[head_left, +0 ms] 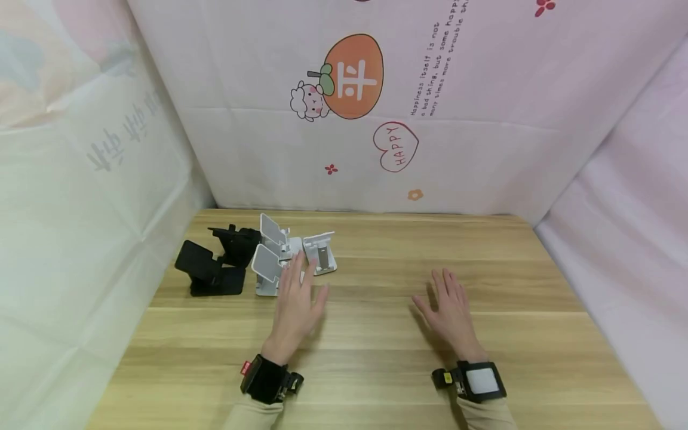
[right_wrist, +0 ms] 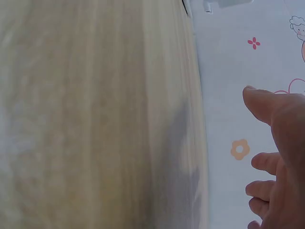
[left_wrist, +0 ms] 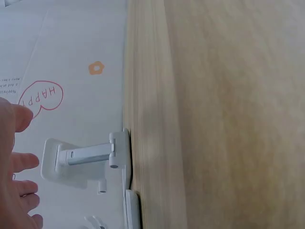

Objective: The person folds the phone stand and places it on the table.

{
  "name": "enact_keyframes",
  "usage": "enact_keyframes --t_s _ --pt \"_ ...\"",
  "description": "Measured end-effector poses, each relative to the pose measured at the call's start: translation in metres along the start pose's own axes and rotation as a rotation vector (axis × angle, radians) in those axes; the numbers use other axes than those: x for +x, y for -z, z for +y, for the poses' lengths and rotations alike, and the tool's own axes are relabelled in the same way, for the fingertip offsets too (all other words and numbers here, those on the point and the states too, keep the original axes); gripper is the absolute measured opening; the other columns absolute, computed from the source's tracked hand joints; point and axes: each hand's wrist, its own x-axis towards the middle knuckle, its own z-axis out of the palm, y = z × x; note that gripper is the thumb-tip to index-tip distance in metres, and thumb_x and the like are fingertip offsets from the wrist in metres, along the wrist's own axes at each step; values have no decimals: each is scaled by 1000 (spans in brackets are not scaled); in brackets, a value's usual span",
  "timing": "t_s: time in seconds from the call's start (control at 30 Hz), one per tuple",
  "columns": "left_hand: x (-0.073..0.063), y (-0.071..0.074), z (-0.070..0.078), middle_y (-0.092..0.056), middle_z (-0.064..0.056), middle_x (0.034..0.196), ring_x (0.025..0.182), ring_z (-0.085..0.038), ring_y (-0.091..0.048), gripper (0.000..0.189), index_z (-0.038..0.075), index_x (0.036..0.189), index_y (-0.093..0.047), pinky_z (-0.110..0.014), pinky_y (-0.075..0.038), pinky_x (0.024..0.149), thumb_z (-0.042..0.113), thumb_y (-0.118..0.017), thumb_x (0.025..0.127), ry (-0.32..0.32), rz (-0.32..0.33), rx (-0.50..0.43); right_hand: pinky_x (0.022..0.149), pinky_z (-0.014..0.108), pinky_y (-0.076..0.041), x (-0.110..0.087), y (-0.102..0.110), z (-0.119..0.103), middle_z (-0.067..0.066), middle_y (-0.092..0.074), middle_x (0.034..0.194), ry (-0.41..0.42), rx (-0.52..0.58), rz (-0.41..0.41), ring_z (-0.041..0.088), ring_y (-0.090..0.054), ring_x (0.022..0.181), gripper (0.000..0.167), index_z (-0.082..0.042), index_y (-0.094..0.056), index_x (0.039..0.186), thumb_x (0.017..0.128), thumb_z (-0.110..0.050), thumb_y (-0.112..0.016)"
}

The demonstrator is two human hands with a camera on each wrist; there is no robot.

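Note:
My left hand hovers with spread fingers beside a group of white folding phone stands, its fingertips overlapping the front one and hiding part of its base. Behind that sits another white phone stand, and a third white stand lies just to the right, its plate tipped back. In the left wrist view, a white stand shows its hinged arm beyond the fingers. Over the right half of the table, my right hand has its fingers extended and holds nothing. Its shadow falls on the wood below.
Two black phone stands, one in front and one behind, are at the table's left edge. The wooden table ends at a printed white cloth at the back. More cloth hangs on both sides.

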Motion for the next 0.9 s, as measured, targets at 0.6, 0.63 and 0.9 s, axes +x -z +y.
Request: enact_keyframes --t_s 0.6,0.63,0.9 --pt "13 17 -40 -40 -30 156 147 -48 -34 52 -8 135 -57 -66 -21 122 7 -72 88 0 446 -51 124 66 -8 1 -3 6 32 -13 167 5 30 10 50 -12 154 84 5 -25 160 102 -44 -61" --pt "13 18 -41 -39 -30 156 147 -48 -33 52 -8 136 -56 -65 -20 123 8 -71 89 15 453 -52 124 66 -9 1 -3 6 33 -13 166 8 33 12 51 -13 153 84 6 -25 159 102 -43 -62" --pt "12 24 -48 -37 -28 159 147 -49 -33 73 -4 153 -39 -64 -23 123 8 -73 89 175 472 -141 124 66 -8 4 0 4 32 -12 167 -10 48 -7 50 -11 154 85 6 -23 160 102 -44 -61"
